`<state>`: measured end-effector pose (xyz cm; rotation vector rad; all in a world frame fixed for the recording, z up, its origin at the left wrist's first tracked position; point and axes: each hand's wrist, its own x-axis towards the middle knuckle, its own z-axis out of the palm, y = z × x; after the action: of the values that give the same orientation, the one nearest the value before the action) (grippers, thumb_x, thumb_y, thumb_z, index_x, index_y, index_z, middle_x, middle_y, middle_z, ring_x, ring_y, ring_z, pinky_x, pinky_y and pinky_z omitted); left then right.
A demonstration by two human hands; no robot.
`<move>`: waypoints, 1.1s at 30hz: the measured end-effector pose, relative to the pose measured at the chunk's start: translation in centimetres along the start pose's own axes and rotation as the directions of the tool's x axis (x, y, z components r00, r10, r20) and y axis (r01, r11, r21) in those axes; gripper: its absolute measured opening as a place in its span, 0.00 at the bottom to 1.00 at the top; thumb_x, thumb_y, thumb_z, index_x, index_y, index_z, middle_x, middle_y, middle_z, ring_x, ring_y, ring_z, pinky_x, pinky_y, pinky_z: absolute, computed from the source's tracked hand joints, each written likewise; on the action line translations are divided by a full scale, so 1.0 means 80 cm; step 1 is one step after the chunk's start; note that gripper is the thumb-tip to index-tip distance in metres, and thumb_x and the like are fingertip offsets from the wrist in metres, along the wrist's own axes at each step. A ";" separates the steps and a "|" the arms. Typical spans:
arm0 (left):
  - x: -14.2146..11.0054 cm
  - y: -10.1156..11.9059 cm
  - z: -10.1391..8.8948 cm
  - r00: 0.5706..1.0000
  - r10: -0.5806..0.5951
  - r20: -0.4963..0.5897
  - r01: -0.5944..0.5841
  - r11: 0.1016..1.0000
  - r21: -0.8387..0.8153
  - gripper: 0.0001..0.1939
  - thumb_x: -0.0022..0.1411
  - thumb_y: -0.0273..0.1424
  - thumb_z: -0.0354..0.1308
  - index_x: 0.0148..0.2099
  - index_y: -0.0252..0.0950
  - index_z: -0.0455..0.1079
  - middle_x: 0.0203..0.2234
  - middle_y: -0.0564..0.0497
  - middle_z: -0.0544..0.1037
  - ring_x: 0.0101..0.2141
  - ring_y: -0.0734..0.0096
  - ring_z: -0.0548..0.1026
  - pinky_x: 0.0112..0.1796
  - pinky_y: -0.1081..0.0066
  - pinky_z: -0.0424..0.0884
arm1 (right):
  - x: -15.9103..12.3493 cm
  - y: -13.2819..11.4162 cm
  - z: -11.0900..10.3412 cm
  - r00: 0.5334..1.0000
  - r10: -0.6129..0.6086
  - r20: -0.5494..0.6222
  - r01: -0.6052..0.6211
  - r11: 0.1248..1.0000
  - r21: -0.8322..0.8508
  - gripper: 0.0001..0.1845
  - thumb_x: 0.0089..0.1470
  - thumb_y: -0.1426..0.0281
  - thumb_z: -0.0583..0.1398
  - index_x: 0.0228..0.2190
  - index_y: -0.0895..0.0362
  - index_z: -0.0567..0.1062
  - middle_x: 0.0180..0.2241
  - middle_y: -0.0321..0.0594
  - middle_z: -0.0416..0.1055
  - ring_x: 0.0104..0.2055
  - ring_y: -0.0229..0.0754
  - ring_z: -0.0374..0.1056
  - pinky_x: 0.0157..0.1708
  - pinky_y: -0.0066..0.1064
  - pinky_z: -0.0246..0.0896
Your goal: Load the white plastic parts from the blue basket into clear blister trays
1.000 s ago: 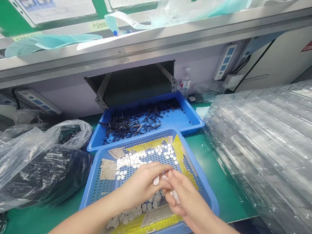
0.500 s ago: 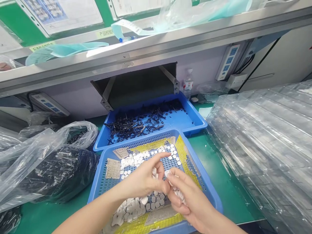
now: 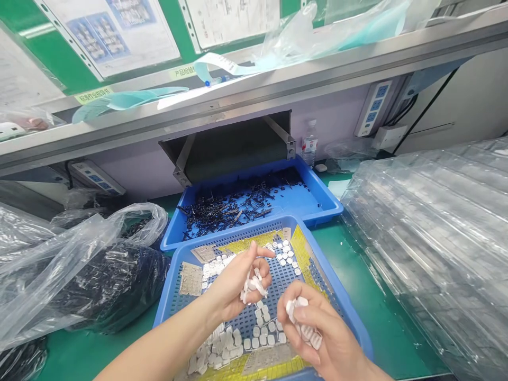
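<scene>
Over a blue perforated basket (image 3: 359,332), my left hand (image 3: 238,283) curls around several small white plastic pieces (image 3: 254,286), its index finger stretched out to the right. My right hand (image 3: 321,328) is closed on a handful of similar white rounded-square pieces (image 3: 307,325), with the thumb pressed on them. The two hands are apart. Below them, more white pieces lie in the basket: a heap (image 3: 218,346) near the front left, loose ones (image 3: 286,254) at the far right corner and others at the far left. Yellow and grey sheets line parts of the basket's sides.
Behind the basket stands a blue tray (image 3: 323,206) with black scraps, under a conveyor chute (image 3: 234,145). Clear bags of black parts (image 3: 107,280) sit at left. Stacked transparent trays (image 3: 432,227) fill the right. A water bottle (image 3: 309,143) stands at the back, below a metal shelf edge (image 3: 222,108).
My hands have separated: the right moved right and down, while the left drew slightly left and turned, so the white pieces in its palm show. The whole view has shifted a little.
</scene>
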<state>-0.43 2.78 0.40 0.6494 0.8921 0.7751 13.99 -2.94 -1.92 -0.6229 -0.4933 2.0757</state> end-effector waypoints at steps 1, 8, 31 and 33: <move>0.000 0.000 0.000 1.000 0.000 -0.012 0.000 1.000 -0.007 0.20 0.54 0.46 0.52 0.36 0.33 0.64 0.17 0.56 0.58 0.16 0.83 0.57 0.09 0.88 0.46 | -0.001 0.000 0.000 1.000 0.005 0.011 -0.005 1.000 -0.019 0.06 0.38 0.71 0.60 0.22 0.59 0.67 0.16 0.34 0.65 0.12 0.25 0.48 0.09 0.17 0.34; 0.001 -0.001 0.003 0.999 -0.010 -0.054 0.007 0.998 -0.056 0.18 0.56 0.44 0.52 0.34 0.32 0.64 0.18 0.55 0.61 0.16 0.81 0.63 0.07 0.88 0.47 | 0.004 0.004 -0.001 0.998 0.034 -0.045 -0.035 0.999 -0.024 0.13 0.39 0.66 0.63 0.28 0.57 0.66 0.21 0.33 0.63 0.16 0.26 0.51 0.10 0.18 0.33; -0.011 -0.019 0.010 0.975 0.135 0.174 -0.167 0.969 0.184 0.23 0.50 0.50 0.53 0.35 0.35 0.69 0.42 0.44 0.70 0.20 0.81 0.69 0.10 0.87 0.54 | 0.016 0.010 0.007 0.971 0.027 -0.239 -0.101 0.948 -0.303 0.26 0.39 0.54 0.62 0.33 0.59 0.63 0.16 0.28 0.57 0.15 0.24 0.39 0.14 0.20 0.27; -0.008 -0.013 0.007 0.983 0.148 0.107 -0.166 0.969 0.183 0.22 0.50 0.50 0.54 0.34 0.35 0.69 0.45 0.44 0.68 0.30 0.72 0.72 0.10 0.88 0.53 | 0.016 0.012 0.005 0.961 0.013 -0.277 -0.087 0.962 -0.258 0.26 0.36 0.54 0.63 0.31 0.58 0.61 0.14 0.24 0.52 0.14 0.25 0.40 0.13 0.20 0.28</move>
<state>0.12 1.57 0.17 0.9278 0.8436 0.7997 12.47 -2.40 -2.47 -1.0754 -0.6070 1.9440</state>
